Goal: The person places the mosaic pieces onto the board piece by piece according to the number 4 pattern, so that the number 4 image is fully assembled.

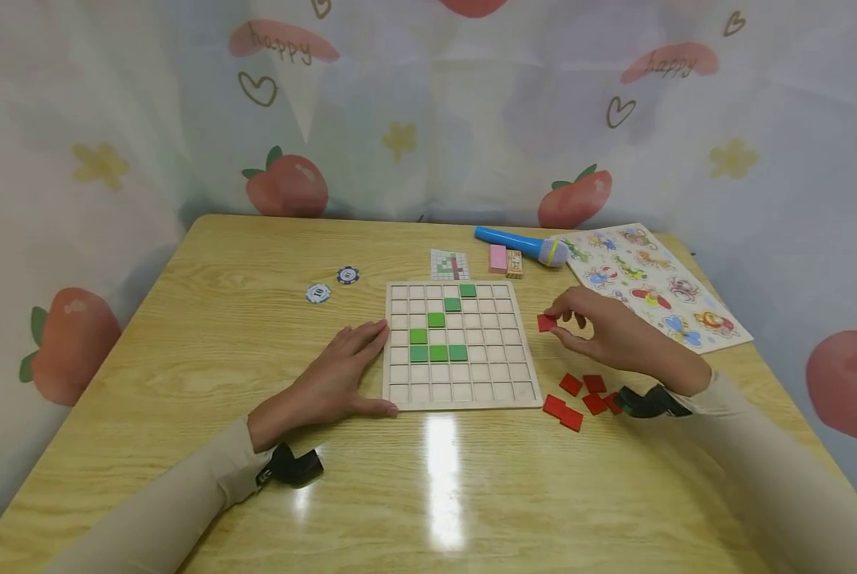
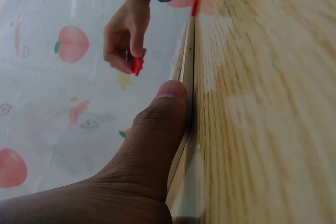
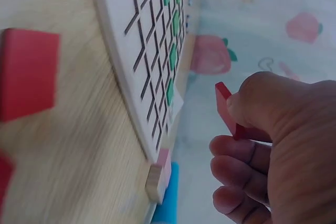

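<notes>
Right now, the right hand (image 1: 607, 331) is pinching a single red tile (image 1: 545, 324) between thumb and fingertips, holding it up off the table (image 1: 220, 319) just beyond the right edge of the grid board (image 1: 489, 371). Over on the other side, the left hand (image 1: 335, 375) is gripping nothing — its relaxed fingers are touching the board's left edge, the thumb pressing at the near left corner. Seven green tiles (image 1: 438, 353) are sitting in the grid, three in a row and four climbing diagonally toward the far edge. Loose red tiles (image 1: 595, 403) are lying just off the near right corner. Toward the table's far edge, a printed card (image 1: 450, 265), a pink block (image 1: 497, 259) and a blue microphone (image 1: 510, 237) are lying, with a picture sheet (image 1: 646, 275) covering the far right corner.
</notes>
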The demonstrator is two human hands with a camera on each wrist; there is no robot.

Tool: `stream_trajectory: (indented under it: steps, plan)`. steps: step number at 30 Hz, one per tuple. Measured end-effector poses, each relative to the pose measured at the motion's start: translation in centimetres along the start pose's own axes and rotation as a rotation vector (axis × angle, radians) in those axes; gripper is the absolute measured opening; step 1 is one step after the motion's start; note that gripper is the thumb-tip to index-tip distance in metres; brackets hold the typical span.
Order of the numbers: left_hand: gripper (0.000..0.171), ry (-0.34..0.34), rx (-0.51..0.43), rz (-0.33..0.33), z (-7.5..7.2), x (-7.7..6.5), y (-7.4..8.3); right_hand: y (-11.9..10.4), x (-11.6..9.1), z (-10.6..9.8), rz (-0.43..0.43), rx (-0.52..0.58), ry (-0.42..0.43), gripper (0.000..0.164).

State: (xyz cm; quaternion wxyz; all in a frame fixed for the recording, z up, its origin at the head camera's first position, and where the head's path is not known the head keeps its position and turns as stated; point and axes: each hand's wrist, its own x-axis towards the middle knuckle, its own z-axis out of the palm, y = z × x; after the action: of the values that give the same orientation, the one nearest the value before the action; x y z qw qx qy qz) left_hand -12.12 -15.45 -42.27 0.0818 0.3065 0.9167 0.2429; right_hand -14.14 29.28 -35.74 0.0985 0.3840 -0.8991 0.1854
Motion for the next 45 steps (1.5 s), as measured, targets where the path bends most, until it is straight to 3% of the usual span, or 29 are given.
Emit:
stream_trajectory:
  steps: [8,17,23,37,45]
  plan:
    - [0.13,-0.002,0.013,-0.003,0.1,0.2,-0.2,-0.6,6.4,1.8,0.097,0.022,-0.215,0.024]
    - [0.13,-0.003,0.016,-0.011,0.0,0.3,-0.2,0.1,10.3,4.2,0.08,0.02,-0.295,0.01]
    - [0.13,-0.007,0.012,-0.006,-0.1,0.3,-0.1,0.7,11.3,5.3,0.037,0.043,-0.299,0.006]
    - [0.13,-0.014,0.017,-0.016,-0.2,0.2,0.1,1.1,11.9,5.9,-0.009,0.052,-0.302,0.009]
    - [0.13,-0.016,0.027,-0.017,0.0,0.4,-0.1,0.9,11.1,5.7,0.044,0.042,-0.304,0.004]
